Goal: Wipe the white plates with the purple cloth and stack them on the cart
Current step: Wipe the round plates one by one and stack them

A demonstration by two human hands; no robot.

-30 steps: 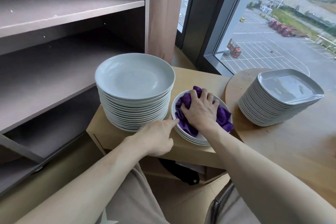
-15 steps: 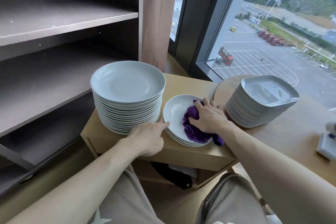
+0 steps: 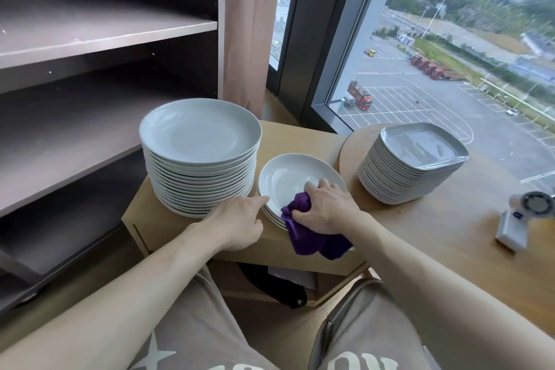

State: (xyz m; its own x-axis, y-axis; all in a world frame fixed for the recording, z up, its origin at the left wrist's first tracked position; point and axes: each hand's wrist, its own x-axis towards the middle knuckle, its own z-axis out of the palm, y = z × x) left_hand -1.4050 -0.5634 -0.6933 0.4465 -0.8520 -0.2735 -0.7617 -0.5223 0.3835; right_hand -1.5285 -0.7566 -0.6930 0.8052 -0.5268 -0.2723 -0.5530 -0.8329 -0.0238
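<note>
1. Wiping: right hand (image 3: 327,211) is clamping cloth (image 3: 312,239) at plate's (image 3: 285,177) near rim, on cart (image 3: 291,137).
2. Left hand (image 3: 237,219) is steadying plate rim, index out, rest curled.
3. Next, probably: moving plate onto stack (image 3: 199,135).

Forearms (image 3: 135,294) bare. Taupe pants (image 3: 198,318): cream star (image 3: 153,355) on left leg, cream lettering (image 3: 365,365) on right.

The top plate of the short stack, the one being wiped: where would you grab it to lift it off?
I'd take the top plate by its near-left rim, where the left hand touches it, coming from the front: thumb above, fingers under the lip. The rim flares up off the plate below, while the purple cloth and right hand cover the near-right edge.
</note>
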